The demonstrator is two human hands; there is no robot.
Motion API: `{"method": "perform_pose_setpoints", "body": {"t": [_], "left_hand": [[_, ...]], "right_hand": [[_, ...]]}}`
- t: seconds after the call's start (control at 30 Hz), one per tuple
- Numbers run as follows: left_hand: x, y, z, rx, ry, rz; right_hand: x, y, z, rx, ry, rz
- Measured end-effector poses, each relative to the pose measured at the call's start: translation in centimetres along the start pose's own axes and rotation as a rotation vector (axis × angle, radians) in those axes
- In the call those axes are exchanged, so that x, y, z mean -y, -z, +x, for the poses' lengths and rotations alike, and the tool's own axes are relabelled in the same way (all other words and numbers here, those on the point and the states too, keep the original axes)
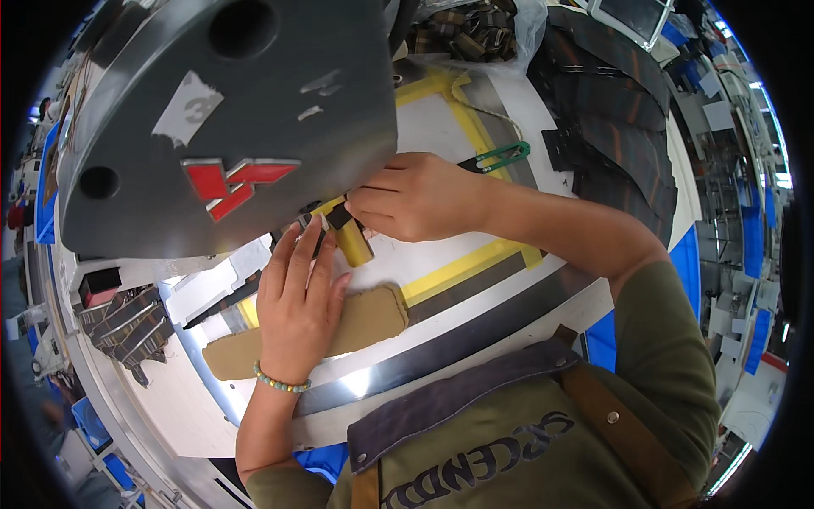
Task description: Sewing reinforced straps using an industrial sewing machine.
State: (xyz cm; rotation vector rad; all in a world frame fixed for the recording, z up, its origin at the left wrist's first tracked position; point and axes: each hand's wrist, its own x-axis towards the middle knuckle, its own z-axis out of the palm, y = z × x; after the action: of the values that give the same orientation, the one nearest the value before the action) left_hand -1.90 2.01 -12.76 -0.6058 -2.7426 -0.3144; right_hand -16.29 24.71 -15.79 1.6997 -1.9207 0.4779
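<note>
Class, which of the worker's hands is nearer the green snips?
Right. The right hand is just left of the green snips; the left hand is farther left and lower.

Sewing workshop, grey machine head (280,93), stacked fabric (610,110)

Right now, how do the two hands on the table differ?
The left hand has its fingers mostly outstretched, while the right hand has its fingers curled at a small dark strip. A beaded bracelet circles the left hand's wrist; the right hand's wrist shows none. Both hands are ungloved and close to the grey machine.
</note>
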Motion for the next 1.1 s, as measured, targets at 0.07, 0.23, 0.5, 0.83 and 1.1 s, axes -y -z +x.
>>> {"method": "perform_pose_setpoints", "body": {"t": [0.07,0.23,0.5,0.83,1.1], "left_hand": [[0.1,0.0,-0.3,0.073,0.048,-0.045],[0.0,0.4,0.4,0.267,0.098,-0.022],[0.3,0.3,0.9,0.282,0.058,-0.037],[0.6,0.3,1.5,0.283,0.068,-0.144],[-0.1,-0.6,0.4,0.161,0.085,-0.063]], "right_hand": [[0.4,-0.2,-0.3,0.01,-0.021,0.013],[1.1,-0.8,-0.2,-0.001,-0.063,-0.025],[1.7,0.8,0.5,0.073,-0.188,0.016],[2.3,1.4,-1.8,0.086,-0.273,0.219],[2.4,0.9,-2.3,0.106,-0.251,0.173]]}}
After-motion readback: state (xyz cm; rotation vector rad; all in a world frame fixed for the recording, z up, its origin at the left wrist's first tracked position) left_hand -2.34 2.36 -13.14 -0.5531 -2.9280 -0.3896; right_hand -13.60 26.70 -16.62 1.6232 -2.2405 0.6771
